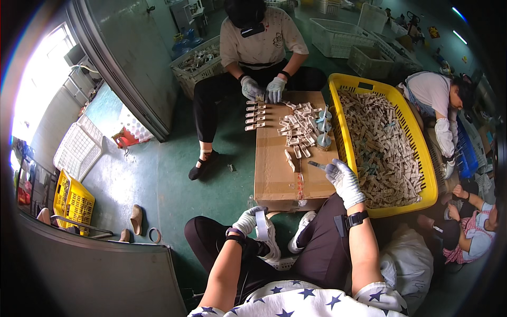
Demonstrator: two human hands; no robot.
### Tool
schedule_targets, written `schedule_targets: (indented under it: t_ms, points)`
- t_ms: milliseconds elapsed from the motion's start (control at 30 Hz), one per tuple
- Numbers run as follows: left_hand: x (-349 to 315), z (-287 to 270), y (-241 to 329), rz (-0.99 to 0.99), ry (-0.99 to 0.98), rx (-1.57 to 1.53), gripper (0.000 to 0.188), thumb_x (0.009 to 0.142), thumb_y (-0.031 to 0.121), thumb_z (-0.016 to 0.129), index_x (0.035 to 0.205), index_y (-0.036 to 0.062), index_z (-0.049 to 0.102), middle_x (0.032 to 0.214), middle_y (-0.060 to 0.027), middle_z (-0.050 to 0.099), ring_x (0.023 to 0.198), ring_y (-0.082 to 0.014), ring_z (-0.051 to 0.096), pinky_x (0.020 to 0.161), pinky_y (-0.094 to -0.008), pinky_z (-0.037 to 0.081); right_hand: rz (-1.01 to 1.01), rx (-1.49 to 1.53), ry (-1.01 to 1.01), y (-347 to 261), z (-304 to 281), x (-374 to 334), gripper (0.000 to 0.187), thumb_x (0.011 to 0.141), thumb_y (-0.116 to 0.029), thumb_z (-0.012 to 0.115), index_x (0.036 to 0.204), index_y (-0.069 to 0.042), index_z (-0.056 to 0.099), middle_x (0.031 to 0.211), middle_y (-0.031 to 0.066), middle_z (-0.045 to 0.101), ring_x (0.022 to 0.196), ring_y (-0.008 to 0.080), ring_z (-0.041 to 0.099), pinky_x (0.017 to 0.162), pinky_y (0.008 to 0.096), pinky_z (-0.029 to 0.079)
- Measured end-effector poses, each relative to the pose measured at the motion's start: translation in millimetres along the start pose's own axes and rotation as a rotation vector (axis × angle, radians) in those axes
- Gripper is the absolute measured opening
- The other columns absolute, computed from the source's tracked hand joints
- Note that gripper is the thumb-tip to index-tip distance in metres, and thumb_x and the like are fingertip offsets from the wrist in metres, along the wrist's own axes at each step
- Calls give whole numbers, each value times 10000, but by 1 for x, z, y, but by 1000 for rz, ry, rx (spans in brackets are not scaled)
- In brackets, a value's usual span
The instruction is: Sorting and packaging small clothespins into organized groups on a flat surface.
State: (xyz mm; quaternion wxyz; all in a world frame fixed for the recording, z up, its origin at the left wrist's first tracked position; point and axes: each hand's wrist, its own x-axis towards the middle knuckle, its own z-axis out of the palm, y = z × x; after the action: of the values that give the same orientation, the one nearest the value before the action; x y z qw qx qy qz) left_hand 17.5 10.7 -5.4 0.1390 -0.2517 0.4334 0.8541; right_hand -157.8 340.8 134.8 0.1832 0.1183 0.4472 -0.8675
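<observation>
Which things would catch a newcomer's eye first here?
Probably the yellow basket, heaped with pale pieces, right of the cardboard box. Then the gloved right hand, with a flat strip over the box, and the left hand, with a pale band, below the box in view.

white gloves [346, 186], star-print shirt [296, 304]

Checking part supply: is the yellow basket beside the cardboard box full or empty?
Well filled, not brimming: small pale pieces spread wall to wall in the yellow basket, lying below its rim.
</observation>
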Motion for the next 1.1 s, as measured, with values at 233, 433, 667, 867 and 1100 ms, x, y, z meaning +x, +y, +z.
schedule_targets:
  t_ms: [233, 433, 667, 867, 1100]
  points:
    - [-1, 1, 1, 17, 1, 26, 121, 860, 31, 619, 963, -22, 655, 869, -64, 664, 758, -176, 634, 736, -289, 534, 4, 7, 3, 0, 1, -1, 260, 940, -279, 533, 1107, -113, 643, 969, 59, 692, 907, 187, 666, 850, 358, 518]
    - [-4, 3, 4, 22, -5, 62, 108, 861, 15, 622, 957, -3, 668, 881, -44, 666, 763, -152, 633, 727, -278, 531, 6, 20, 3, -2, 6, -4, 229, 917, -269, 575, 1076, -120, 644, 950, 59, 693, 885, 182, 668, 839, 347, 515]
    - [-6, 4, 5, 3, -17, 46, 116, 858, 13, 631, 964, 7, 678, 884, -27, 665, 767, -140, 629, 734, -266, 524, 8, 24, 14, -3, 8, -7, 203, 890, -266, 625, 1040, -131, 646, 919, 51, 698, 853, 171, 671, 817, 333, 509]
    - [-7, 6, 6, 38, -17, 110, 126, 854, -3, 631, 970, 6, 680, 885, -25, 666, 773, -135, 627, 737, -264, 522, 10, 18, 19, -3, 7, -7, 204, 892, -263, 620, 1041, -126, 643, 925, 50, 697, 850, 169, 669, 812, 328, 509]
    - [1, -16, 0, -10, -90, 19, 305, 792, -70, 676, 1062, 71, 679, 1011, -30, 670, 868, -122, 621, 787, -279, 536, 1, -672, -177, 14, 6, 21, 231, 878, -214, 642, 1075, -92, 645, 938, 40, 690, 885, 179, 656, 818, 303, 495]
